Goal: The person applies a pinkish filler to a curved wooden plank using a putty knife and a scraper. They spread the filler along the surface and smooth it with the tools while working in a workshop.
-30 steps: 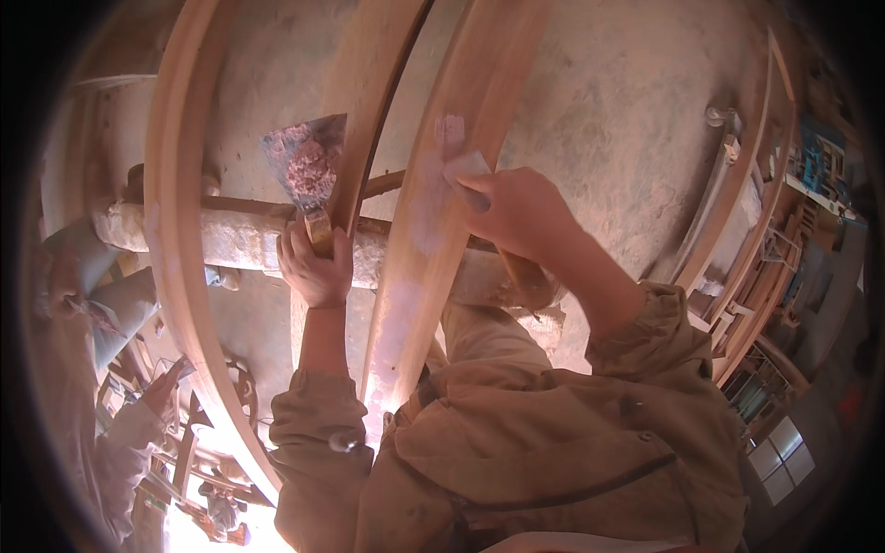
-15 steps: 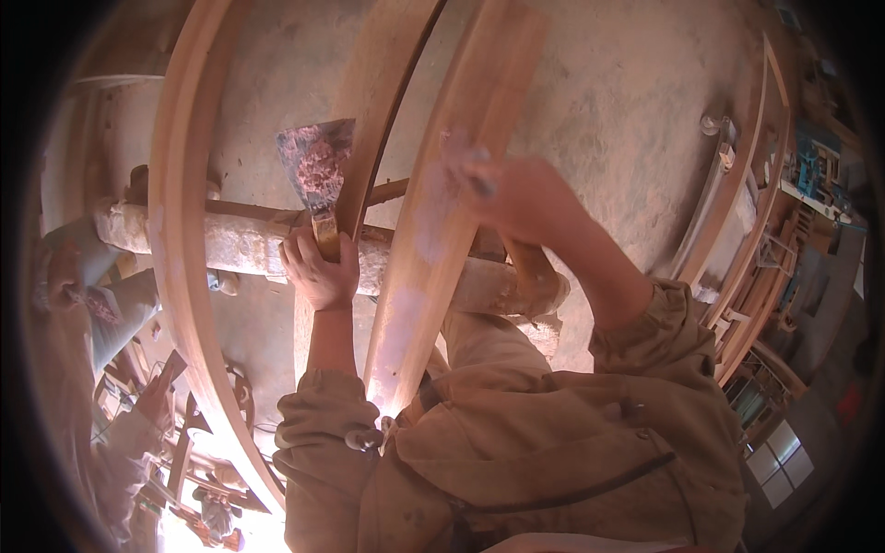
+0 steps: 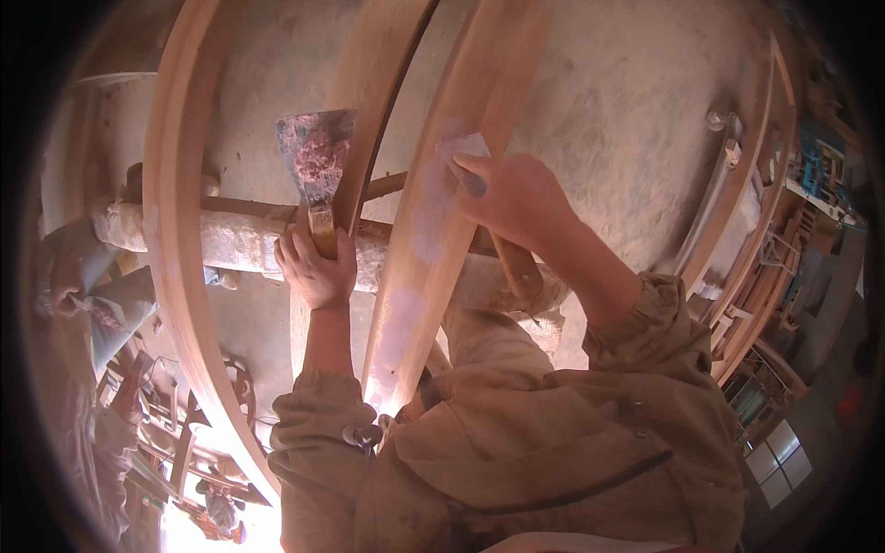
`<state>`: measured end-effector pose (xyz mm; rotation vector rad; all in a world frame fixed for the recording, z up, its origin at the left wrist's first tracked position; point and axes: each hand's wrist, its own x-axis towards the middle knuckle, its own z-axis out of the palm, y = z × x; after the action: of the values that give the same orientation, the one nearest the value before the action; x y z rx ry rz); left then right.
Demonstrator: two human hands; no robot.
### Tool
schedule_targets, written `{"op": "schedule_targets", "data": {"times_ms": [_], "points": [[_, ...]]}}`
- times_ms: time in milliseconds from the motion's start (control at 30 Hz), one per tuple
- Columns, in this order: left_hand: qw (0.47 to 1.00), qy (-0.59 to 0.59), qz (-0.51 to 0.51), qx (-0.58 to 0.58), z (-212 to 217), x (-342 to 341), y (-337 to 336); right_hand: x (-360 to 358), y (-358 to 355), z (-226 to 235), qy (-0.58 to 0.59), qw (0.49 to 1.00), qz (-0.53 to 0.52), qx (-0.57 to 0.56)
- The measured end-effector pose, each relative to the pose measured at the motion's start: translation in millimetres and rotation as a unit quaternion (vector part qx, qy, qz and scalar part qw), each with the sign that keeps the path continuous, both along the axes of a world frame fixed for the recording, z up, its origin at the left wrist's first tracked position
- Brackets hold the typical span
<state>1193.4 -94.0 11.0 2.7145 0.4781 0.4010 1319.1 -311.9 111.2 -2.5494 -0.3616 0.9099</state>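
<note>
Left hand (image 3: pixel 316 267) clamped on the handle of a putty knife (image 3: pixel 313 157), blade up and caked with filler. Right hand (image 3: pixel 516 198) presses what looks like a small sanding pad (image 3: pixel 464 147) against the wooden plank (image 3: pixel 433 249), fingers closed over it.

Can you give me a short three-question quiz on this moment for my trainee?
1. True or false: the left hand grips a wide putty knife by its handle, blade up.
2. What does the right hand press on the curved wooden piece? A) a small pale scraper blade B) a hammer C) a paintbrush
3. Fill in: the pale filler patches lie on the ____ wooden piece, the one under the right hand.

Key: 1 true; 2 A; 3 curved.
</note>
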Motion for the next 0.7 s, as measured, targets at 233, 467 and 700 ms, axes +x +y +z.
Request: {"op": "schedule_targets", "data": {"times_ms": [233, 467, 700], "points": [[1.000, 0.003, -0.014, 0.013, -0.9, -0.7, 2.0, -18.0, -16.0, 3.5, 0.072, 0.989, 0.111, -0.068], [1.000, 0.005, -0.024, 0.016, -0.7, 0.6, 2.5, -7.3, -11.2, -4.6, 0.003, 1.000, 0.013, -0.009], [1.000, 0.001, -0.021, 0.005, -3.3, -1.3, 3.3, 16.3, -14.5, 7.3, 0.010, 0.998, -0.059, 0.010]]}}
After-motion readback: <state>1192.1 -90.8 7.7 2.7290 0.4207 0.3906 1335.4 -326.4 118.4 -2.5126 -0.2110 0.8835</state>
